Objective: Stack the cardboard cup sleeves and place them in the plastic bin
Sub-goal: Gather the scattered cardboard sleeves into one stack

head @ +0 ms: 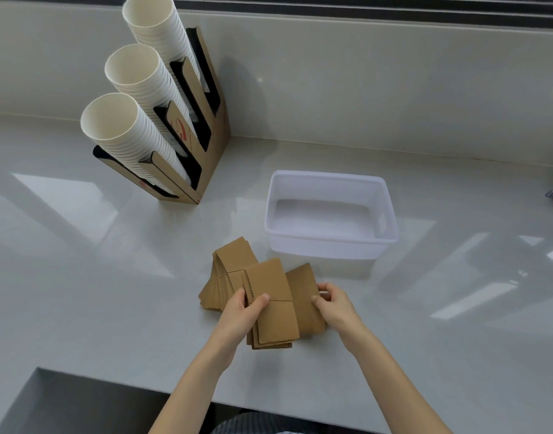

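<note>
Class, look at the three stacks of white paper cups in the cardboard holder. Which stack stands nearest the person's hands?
The front stack, lowest in the picture. The middle stack and the back stack sit behind it, toward the wall.

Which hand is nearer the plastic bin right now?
Right. The right hand sits at the right edge of the sleeve pile, just below the plastic bin's front wall. The left hand grips sleeves further left, farther from the bin.

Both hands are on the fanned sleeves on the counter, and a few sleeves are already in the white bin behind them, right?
Not quite. The head view shows the white bin empty. The rest holds: left hand and right hand are on the fanned sleeves on the counter.
</note>
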Available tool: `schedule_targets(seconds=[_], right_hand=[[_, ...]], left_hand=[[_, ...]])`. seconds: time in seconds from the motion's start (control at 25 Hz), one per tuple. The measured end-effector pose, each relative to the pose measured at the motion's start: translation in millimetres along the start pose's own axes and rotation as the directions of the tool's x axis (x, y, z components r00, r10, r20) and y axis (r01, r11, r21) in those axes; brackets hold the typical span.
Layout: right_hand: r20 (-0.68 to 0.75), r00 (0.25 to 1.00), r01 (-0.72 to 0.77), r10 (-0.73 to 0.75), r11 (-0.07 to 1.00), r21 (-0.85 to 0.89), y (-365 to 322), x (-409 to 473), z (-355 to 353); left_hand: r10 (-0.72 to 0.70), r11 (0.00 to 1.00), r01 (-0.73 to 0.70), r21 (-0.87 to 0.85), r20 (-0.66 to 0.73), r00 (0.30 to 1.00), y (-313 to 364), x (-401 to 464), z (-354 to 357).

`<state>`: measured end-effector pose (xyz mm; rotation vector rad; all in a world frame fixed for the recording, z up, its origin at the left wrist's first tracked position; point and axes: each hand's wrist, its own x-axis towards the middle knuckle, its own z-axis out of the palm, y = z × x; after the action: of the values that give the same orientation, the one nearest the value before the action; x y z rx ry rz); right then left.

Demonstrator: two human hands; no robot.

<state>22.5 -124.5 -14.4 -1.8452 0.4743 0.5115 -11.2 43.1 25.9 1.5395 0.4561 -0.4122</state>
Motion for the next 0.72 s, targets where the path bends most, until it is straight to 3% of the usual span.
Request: schedule_targets(seconds=[0.36, 0.52, 0.72], right_hand=[[0.045, 0.990, 0.104, -0.134, 0.906, 0.411, -15, -25, -57], [0.130, 0.973, 0.129, -0.193, 0.913, 0.387, -20, -37, -51], [0.125, 0.976, 0.137, -0.178, 0.949, 0.284, -17, -39, -34]], left_hand=[[-0.003, 1.000, 0.001, 0.031, 0.067, 0.998, 1, 5, 11], [-0.007, 1.000, 0.005, 0.017, 0.109, 0.994, 4, 6, 18], [0.003, 0.996, 0.010, -0.092, 0.140, 0.990, 6, 6, 22]])
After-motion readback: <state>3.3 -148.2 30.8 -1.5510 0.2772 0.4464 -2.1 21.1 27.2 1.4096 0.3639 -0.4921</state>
